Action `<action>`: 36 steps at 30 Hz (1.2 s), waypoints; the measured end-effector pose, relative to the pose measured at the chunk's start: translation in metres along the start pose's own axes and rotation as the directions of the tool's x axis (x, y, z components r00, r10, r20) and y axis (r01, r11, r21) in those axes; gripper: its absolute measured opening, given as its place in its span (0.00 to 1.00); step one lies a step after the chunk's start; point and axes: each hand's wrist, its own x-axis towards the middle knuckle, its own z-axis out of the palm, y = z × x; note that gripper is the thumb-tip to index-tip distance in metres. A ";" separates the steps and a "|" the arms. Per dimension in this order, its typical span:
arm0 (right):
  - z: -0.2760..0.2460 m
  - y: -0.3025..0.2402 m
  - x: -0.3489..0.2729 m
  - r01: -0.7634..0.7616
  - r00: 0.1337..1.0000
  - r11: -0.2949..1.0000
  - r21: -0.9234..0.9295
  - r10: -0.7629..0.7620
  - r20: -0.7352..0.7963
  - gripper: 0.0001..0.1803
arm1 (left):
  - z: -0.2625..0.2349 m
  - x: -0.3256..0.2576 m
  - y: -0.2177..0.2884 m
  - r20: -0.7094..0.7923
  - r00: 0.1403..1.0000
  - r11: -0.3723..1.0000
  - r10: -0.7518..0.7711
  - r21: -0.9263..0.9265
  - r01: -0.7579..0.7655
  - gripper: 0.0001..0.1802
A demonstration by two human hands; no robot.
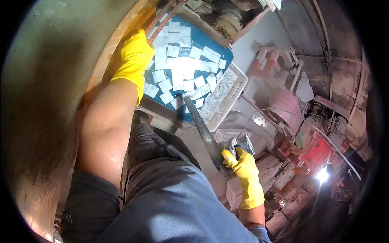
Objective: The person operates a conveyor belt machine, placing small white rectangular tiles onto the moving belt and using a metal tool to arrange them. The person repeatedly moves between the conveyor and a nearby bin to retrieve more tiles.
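My left hand (135, 54), in a yellow rubber glove, is closed at the lower end of two rusty metal rods (167, 21) at the upper left; its fingertips are partly hidden. Beside it lies a blue board (184, 52) bearing several flat white rectangular pieces (177, 79), some in rows and some scattered. My right hand (246, 168), also yellow-gloved, is lower and farther right, its fingers closed on a shiny, dark-smeared metal piece (244, 144) whose kind I cannot make out. A dark pipe (202, 131) slants from the board's near edge to beside this hand.
A white plastic basket (237, 87) holding pale pieces stands against the board's right side. A large curved greenish surface (44, 101) fills the left. Farther right are a pink rounded container (285, 109), a red crate (315, 149), a bright lamp (322, 175) and a loose cable (330, 141).
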 end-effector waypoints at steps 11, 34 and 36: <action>-0.002 -0.039 -0.003 -0.041 0.997 0.979 0.202 0.029 0.065 0.35 | -0.017 0.001 0.005 0.068 0.996 0.998 -0.058 -0.007 0.059 0.35; 0.008 -0.025 -0.004 -0.091 0.995 0.964 0.249 0.075 0.070 0.34 | -0.015 0.005 0.000 0.063 0.997 0.999 -0.044 -0.013 0.045 0.34; 0.008 -0.025 -0.006 -0.088 0.995 0.966 0.243 0.073 0.068 0.34 | -0.014 0.006 0.000 0.051 0.998 0.999 -0.037 0.000 0.037 0.34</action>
